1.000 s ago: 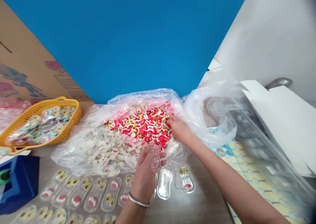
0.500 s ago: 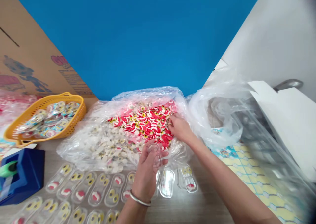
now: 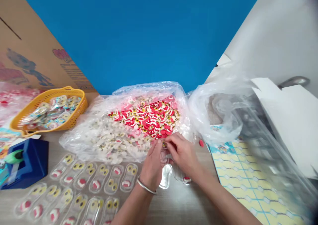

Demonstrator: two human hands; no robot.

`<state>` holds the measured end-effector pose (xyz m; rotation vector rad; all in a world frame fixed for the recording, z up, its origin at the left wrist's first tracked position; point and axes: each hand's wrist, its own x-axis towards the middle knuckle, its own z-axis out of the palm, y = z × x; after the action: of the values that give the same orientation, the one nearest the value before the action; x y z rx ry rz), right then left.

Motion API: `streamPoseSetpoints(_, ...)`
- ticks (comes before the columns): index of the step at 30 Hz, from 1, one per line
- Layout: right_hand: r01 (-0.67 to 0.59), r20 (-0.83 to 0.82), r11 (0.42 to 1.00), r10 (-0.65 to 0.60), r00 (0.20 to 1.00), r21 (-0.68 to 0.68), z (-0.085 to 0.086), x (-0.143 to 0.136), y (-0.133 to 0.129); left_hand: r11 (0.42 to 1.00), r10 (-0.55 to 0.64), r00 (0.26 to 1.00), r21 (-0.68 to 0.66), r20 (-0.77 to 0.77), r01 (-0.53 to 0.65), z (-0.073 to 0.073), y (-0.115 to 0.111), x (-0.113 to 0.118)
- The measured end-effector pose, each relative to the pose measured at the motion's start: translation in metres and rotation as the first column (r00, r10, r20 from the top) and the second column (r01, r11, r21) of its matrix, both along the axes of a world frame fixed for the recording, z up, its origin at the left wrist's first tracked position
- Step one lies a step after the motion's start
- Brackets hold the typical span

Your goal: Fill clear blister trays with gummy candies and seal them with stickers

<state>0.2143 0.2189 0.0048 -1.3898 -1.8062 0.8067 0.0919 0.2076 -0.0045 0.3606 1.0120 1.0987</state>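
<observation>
My left hand [image 3: 153, 167] is closed on a clear plastic blister shell [image 3: 163, 157], which its fingers partly hide. Against the top of that shell, my right hand [image 3: 185, 154] pinches a small yellow-and-black eye piece [image 3: 164, 145]. Just behind both hands lies an open clear bag [image 3: 84, 142] with a heap of red-and-white mouth pieces and yellow eye pieces [image 3: 149, 119]. Below my hands an empty blister shell [image 3: 166, 177] rests on the table. Rows of shells [image 3: 129, 177] to the left hold eye pieces and red mouths.
At the left are a yellow basket [image 3: 74, 119] of packed pieces, a blue tape dispenser [image 3: 37, 162] and a cardboard box [image 3: 37, 36]. On the right lie yellow printed cards [image 3: 238, 182], crumpled plastic [image 3: 198, 109] and a white carton flap [image 3: 285, 119]. One red piece [image 3: 201, 143] lies by the cards.
My right hand has come back from the heap toward me and met my left hand at the blister shell. An eye piece now shows between its fingers. The view has shifted slightly.
</observation>
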Motion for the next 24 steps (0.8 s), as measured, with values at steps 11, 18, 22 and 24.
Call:
streamPoseSetpoints(11,0.095,0.648,0.993,-0.116,0.752,0.067,-0.019,0.021,0.102,1.000,-0.022,0.997,-0.004,-0.067,0.022,-0.006,0.013,0.000)
streamPoseSetpoints(18,0.120,0.435,0.993,-0.117,0.893,0.021,-0.028,0.029,0.115,1.000,0.026,1.000,-0.015,-0.014,-0.027,-0.005,0.014,-0.003)
streamPoseSetpoints(22,0.102,0.140,0.993,-0.110,0.984,0.067,-0.017,0.032,0.072,0.997,0.044,0.997,-0.073,0.060,-0.039,-0.003,0.017,-0.002)
streamPoseSetpoints(24,0.051,0.136,0.982,-0.076,0.988,0.181,-0.009,0.027,0.045,0.998,0.036,0.997,-0.051,0.072,-0.032,-0.004,0.015,-0.001)
